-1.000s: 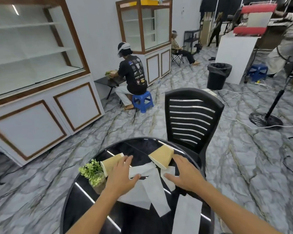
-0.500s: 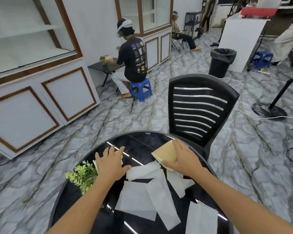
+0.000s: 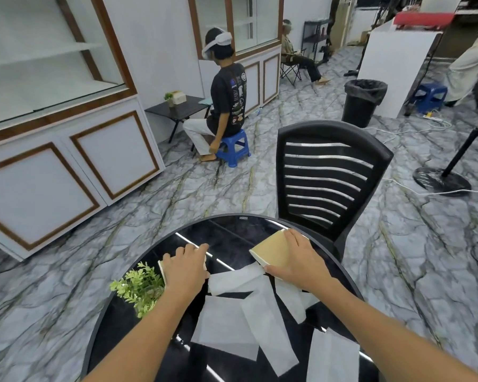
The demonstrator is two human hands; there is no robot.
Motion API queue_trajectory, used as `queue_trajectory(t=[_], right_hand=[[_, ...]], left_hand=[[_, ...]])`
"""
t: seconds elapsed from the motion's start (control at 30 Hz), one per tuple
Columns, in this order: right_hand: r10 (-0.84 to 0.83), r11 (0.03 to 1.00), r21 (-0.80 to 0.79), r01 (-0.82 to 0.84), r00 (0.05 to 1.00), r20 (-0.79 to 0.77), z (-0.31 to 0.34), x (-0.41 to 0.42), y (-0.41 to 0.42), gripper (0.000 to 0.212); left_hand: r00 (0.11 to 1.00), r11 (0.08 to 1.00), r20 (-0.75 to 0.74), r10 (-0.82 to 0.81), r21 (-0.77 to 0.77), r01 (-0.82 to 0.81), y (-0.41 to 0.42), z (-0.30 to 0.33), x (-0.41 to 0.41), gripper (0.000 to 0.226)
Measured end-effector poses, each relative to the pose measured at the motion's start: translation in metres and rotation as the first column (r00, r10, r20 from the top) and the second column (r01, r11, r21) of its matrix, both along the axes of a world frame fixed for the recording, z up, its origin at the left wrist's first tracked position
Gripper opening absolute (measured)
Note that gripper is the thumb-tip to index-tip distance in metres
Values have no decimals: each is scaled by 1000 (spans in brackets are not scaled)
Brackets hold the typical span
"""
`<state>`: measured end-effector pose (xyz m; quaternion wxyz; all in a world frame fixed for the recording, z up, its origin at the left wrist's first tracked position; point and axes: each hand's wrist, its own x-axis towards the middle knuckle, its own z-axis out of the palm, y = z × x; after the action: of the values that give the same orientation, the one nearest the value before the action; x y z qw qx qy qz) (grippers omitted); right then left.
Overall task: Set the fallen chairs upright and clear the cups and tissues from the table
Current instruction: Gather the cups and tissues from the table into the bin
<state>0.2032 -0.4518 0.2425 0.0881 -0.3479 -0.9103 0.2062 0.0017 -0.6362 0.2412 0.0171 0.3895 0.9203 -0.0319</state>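
**Ana:** Cups first, I take it. Where do they lie from the hands?

**Ben:** Directly under them. The right cup (image 3: 271,250) lies on its side on the round black table (image 3: 232,230), near the far right rim. Its long axis runs from its white-rimmed mouth at the near left toward the far right. The right hand (image 3: 298,261) is draped over it, fingers curled across the top and thumb at the mouth end. I judge it a grasp that only needs lifting.

**Ana:** And the other?

**Ben:** The left cup (image 3: 162,268) is almost hidden. Only a pale edge shows by the left hand (image 3: 186,267), which covers it palm down with fingers bent. Whether they have closed around it, I cannot tell. Each hand is nearer its own cup, so no crossing over is called for.

**Ana:** What stands in the way?

**Ben:** The small green plant (image 3: 137,288) sits just beside the left wrist, touching or nearly so. A careless lift could brush it. The tissues (image 3: 232,315) lie flat and overlapping between the forearms, one strip reaching under the right thumb. It may drag along with the cup.

**Ana:** The chair?

**Ben:** The black slatted chair (image 3: 326,172) already stands upright just behind the table's right edge. A lined black bin (image 3: 363,102) stands well apart across the marble floor, probably the place for the rubbish.
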Motion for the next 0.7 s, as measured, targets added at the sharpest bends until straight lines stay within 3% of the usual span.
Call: queue_trajectory(t=[0.5,0.7], right_hand=[[-66,998,1,66,996,-54,35,87,-11,106],[-126,992,-21,125,991,-54,43,166,-22,106]], left_hand=[[986,979,59,-153,146,143,27,53,89,71],[933,942,193,-305,203,266,32,58,160,69]])
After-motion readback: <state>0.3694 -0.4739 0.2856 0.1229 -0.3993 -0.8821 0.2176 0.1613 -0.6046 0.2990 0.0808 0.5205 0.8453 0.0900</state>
